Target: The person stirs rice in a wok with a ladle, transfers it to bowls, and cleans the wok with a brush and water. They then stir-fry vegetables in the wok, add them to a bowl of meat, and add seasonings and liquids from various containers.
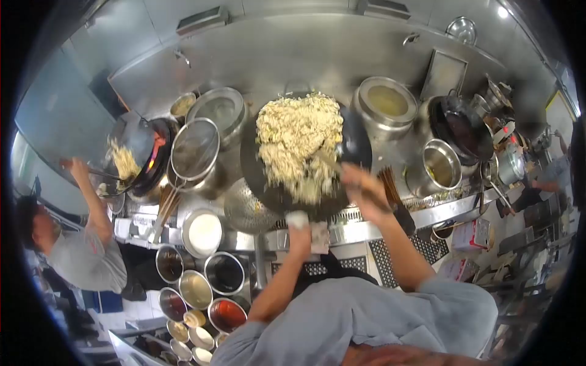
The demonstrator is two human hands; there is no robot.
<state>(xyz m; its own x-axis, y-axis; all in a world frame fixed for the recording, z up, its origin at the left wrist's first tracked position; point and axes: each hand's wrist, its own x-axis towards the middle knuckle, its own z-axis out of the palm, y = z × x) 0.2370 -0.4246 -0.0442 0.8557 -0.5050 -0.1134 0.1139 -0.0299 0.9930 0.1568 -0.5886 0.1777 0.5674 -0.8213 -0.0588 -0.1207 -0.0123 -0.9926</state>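
Note:
A large black wok (356, 143) in the middle holds a big heap of pale, chopped food (299, 131), blurred at its near edge as if moving. My left hand (299, 239) is closed on a folded white cloth (319, 238) at the wok's near rim. My right hand (364, 190) grips a long-handled wok utensil (329, 161) on the right side. Its working end reaches into the heap, so its head is hidden. Left of the wok's near rim lies a round perforated strainer (244, 207).
Lidded pots stand left (217, 110) and right (386, 104) behind the wok. A mesh sieve (195, 149) and a white-filled bowl (204, 233) are at left, above several seasoning tins (226, 272). Another person (82, 256) tosses food in a flaming wok (155, 165). A steel pot (441, 165) stands right.

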